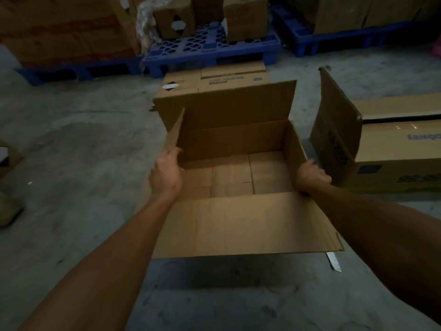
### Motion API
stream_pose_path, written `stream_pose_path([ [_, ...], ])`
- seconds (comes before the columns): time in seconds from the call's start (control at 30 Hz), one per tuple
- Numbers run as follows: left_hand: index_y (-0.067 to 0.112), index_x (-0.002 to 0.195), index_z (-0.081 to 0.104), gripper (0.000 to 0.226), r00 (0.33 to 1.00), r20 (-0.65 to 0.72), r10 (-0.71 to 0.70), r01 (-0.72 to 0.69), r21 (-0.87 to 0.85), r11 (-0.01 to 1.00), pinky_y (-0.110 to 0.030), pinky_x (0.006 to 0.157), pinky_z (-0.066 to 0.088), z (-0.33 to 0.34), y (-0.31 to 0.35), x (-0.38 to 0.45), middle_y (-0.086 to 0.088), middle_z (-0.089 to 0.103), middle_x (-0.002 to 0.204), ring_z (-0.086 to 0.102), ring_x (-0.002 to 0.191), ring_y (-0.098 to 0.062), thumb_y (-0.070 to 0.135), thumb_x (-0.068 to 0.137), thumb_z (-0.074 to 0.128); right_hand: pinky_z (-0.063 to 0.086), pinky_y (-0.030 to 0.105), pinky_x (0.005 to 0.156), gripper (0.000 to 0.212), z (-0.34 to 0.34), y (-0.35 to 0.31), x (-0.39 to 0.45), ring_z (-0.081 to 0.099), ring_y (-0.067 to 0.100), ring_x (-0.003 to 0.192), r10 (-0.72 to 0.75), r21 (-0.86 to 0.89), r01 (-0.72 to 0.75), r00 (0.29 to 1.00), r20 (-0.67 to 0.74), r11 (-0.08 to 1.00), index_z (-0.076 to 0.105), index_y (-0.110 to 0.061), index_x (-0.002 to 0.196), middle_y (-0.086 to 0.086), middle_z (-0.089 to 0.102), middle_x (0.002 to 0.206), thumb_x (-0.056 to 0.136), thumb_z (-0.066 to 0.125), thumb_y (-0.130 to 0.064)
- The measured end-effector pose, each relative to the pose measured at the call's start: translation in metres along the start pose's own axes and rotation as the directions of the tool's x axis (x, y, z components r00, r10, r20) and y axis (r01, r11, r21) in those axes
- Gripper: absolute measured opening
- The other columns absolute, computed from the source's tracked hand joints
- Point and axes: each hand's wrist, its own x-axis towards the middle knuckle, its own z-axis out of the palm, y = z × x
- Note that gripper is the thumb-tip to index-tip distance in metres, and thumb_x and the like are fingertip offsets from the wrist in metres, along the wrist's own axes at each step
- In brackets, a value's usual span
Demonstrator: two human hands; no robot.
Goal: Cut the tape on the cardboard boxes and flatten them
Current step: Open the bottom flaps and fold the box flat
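Grey concrete floor (71, 144), stained. Resting on it: flattened carton (214, 80) at far centre, printed box (393, 149) on its side at right edge, blue pallets (210, 51) along far edge. Tape strip (334, 261) lies near right

Plain brown open box (233, 144); blue lattice-patterned pallet (210, 47); mottled grey floor (71, 144); brown side box (393, 158) with blue lettering.

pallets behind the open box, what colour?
Blue, with a lattice-pattern top. The pallets show in the head view, the only one, beyond the open box.
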Motion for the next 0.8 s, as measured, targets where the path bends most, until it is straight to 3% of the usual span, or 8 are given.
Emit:
stream_pose_path([
  [0.07,0.022,0.136,0.056,0.05,0.997,-0.072,-0.027,0.029,0.032,0.999,-0.046,0.087,0.049,-0.014,-0.013,0.005,-0.008,0.058,0.132,0.058,0.112,-0.033,0.001,0.091,0.054,0.041,0.05,0.098,0.048,0.004,-0.003,-0.003,0.045,0.04,0.132,0.0,0.014,0.001,1.0,-0.026,1.0,0.021,-0.004,0.15,0.02,0.039,0.148,0.104,0.031,-0.015],
  [0.13,0.024,0.137,0.054,0.052,0.994,-0.106,0.015,0.013,0.26,0.965,-0.051,0.09,0.045,-0.019,-0.028,0.01,-0.007,0.052,0.137,0.053,0.118,-0.033,0.005,0.089,0.059,0.041,0.054,0.097,0.052,0.008,-0.003,-0.005,0.04,0.043,0.133,-0.026,-0.012,0.025,0.997,-0.073,1.0,0.016,-0.005,0.152,0.019,0.031,0.152,0.104,0.032,-0.016],
  [0.27,0.025,0.141,0.052,0.048,0.996,-0.034,0.086,-0.031,0.755,0.655,-0.067,0.114,0.001,-0.028,-0.049,0.028,-0.013,0.027,0.158,0.023,0.144,-0.037,0.023,0.093,0.053,0.029,0.057,0.108,0.069,0.008,-0.002,-0.01,0.022,0.041,0.143,-0.203,-0.145,0.189,0.976,-0.084,0.971,0.005,-0.011,0.156,0.014,0.011,0.162,0.099,0.044,-0.015],
  [0.37,0.022,0.134,0.06,0.043,0.995,0.085,-0.047,-0.048,0.853,0.519,-0.068,0.114,-0.008,-0.021,-0.051,0.033,-0.015,0.02,0.16,0.012,0.146,-0.041,0.028,0.099,0.036,0.027,0.053,0.113,0.073,0.01,-0.004,-0.012,0.015,0.038,0.147,-0.27,-0.234,0.248,0.96,-0.07,0.94,0.006,-0.013,0.157,0.014,0.004,0.163,0.098,0.049,-0.015],
  [0.47,0.017,0.149,0.043,0.055,0.959,0.129,-0.253,0.065,0.767,0.638,-0.064,0.115,-0.012,-0.002,-0.062,0.033,-0.014,0.013,0.163,0.001,0.147,-0.048,0.034,0.101,0.021,0.027,0.053,0.115,0.074,0.006,-0.004,-0.013,0.014,0.039,0.148,-0.284,-0.195,0.268,0.957,-0.057,0.943,0.004,-0.011,0.158,0.014,0.001,0.164,0.098,0.048,-0.012],
  [0.6,0.017,0.156,0.016,0.072,0.835,0.351,-0.424,0.191,0.537,0.822,-0.062,0.117,0.0,0.025,-0.065,0.029,-0.021,0.001,0.163,0.003,0.146,-0.05,0.042,0.096,0.045,0.036,0.055,0.106,0.077,0.004,-0.002,-0.016,0.034,0.043,0.137,-0.233,-0.116,0.225,0.971,-0.061,0.967,-0.001,-0.018,0.158,0.016,0.01,0.161,0.098,0.049,-0.016],
  [0.7,0.028,0.158,-0.002,0.089,0.786,0.467,-0.405,0.222,0.399,0.89,-0.056,0.116,0.022,0.037,-0.082,0.026,-0.022,0.01,0.16,0.021,0.142,-0.049,0.039,0.092,0.057,0.043,0.056,0.098,0.075,0.006,-0.001,-0.017,0.044,0.044,0.128,-0.203,-0.097,0.198,0.978,-0.05,0.975,-0.001,-0.025,0.157,0.018,0.023,0.155,0.099,0.046,-0.018],
  [0.8,0.029,0.158,-0.005,0.09,0.809,0.479,-0.34,0.24,0.258,0.936,-0.051,0.109,0.039,0.045,-0.101,0.025,-0.023,0.034,0.152,0.04,0.135,-0.043,0.018,0.092,0.057,0.046,0.054,0.095,0.08,0.006,-0.002,-0.017,0.046,0.042,0.127,-0.191,-0.101,0.186,0.981,-0.045,0.977,0.001,-0.026,0.157,0.017,0.028,0.153,0.096,0.052,-0.016],
])
